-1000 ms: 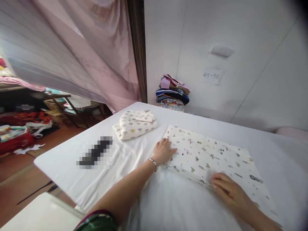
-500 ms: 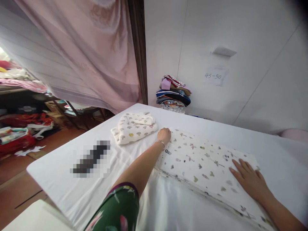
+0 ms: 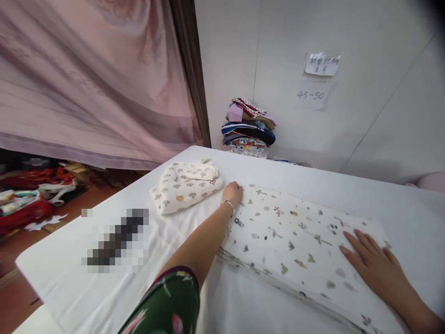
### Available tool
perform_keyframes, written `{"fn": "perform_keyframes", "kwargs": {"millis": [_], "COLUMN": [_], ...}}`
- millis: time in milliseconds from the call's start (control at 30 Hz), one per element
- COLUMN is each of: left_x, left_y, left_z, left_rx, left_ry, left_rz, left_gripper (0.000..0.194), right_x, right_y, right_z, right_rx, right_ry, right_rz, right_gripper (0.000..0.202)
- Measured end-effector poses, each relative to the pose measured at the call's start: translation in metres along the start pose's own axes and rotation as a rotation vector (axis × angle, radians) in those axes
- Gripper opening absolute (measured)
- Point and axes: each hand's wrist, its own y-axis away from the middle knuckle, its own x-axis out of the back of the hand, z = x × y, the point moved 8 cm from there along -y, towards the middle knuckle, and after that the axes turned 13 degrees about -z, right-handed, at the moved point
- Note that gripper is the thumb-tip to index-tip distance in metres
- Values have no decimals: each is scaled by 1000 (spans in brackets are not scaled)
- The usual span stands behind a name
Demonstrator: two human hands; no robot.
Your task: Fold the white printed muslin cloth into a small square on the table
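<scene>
A folded white cotton cloth [image 3: 281, 241], printed with palm trees, flamingos and small plants, lies flat in several layers on the white-covered table [image 3: 194, 278]. At its far left corner, my left hand [image 3: 232, 194] is closed on the cloth's edge; the fingertips are partly hidden. A bracelet circles that wrist. My right hand [image 3: 373, 264] rests flat on the right part of the cloth, fingers spread. Left of my left hand lies a second folded cloth [image 3: 187, 188], white with grey mushroom prints, not touched by either hand.
A dark pixelated object [image 3: 118, 239] lies on the table's left side. Beyond the far edge, folded clothes [image 3: 248, 127] are stacked against the white wall, which bears paper notes [image 3: 321, 65]. A pink curtain [image 3: 104, 93] hangs at left, above a red basket [image 3: 26, 211] on the floor.
The view has shifted slightly, so the table and mushroom-print cloth appear farther left and the wall note shows clearly. Both hands keep nearly the same places on the printed cloth.
</scene>
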Motion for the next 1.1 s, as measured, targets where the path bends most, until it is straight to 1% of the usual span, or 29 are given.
{"fn": "perform_keyframes", "kwargs": {"millis": [100, 167, 267, 433, 600, 700, 767, 833, 900, 967, 1033, 1100], "left_x": [1, 2, 3, -1, -5, -3, 0, 5, 8, 6, -5, -22], "left_y": [-3, -6, -12, -25, -29, -29, -28, -23, -11, 8, 29, 43], "left_z": [-2, -1, 5, 17, 11, 9, 11, 18, 28, 42, 54, 55], "left_rx": [12, 11, 9, 26, 99, 97, 78, 35, -37, -170, -340, -432], "left_ry": [12, 23, 33, 39, 20, -10, -35, -66, -97, -152, -252, -348], "left_rz": [-34, -58, -77, -101, -83, -57, -56, -55, -40, -25, -36, -98], "left_gripper": [21, 25, 31, 32, 29, 30, 30, 32, 34, 40, 49, 60], "right_x": [0, -1, -2, 0, 3, 3, 4, 4, 4, 4, 5, 6], "right_y": [0, 0, -1, -1, -1, 0, 0, 0, 0, 1, 1, 1], "right_z": [0, 0, 0, -1, -1, -2, -2, -3, -3, -3, -3, -4], "right_rx": [-8, -14, -10, -9, -16, -18, -23, -26, -32, -35, -32, -35], "right_ry": [-19, -26, -25, -33, -46, -54, -49, -48, -54, -58, -55, -51], "right_rz": [-11, -5, 5, 8, 4, -8, -13, -17, -23, -27, -30, -35], "right_gripper": [66, 65, 66, 66, 67, 66, 65, 64, 65, 66, 66, 66]}}
